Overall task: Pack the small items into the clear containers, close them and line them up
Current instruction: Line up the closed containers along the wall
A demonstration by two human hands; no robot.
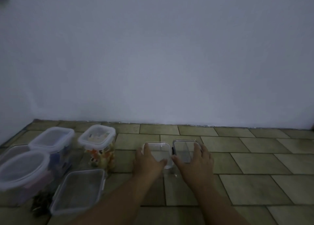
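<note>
Two small clear containers stand side by side on the tiled floor in front of me. My left hand (149, 161) rests over the left one (159, 150), fingers spread on its clear lid. My right hand (195, 161) grips the right one, a dark-rimmed container (185, 146), thumb at its near left edge and fingers on its right side. To the left stand a tall closed container of colourful small items (100, 150), a closed container with blue contents (52, 139), a closed round one (22, 172) and a flat clear container (79, 189).
A pile of small dark items (40, 203) lies on the floor between the round container and the flat one. A plain wall (156, 54) rises just behind the containers. Bare tiled floor (254, 156) stretches to the right.
</note>
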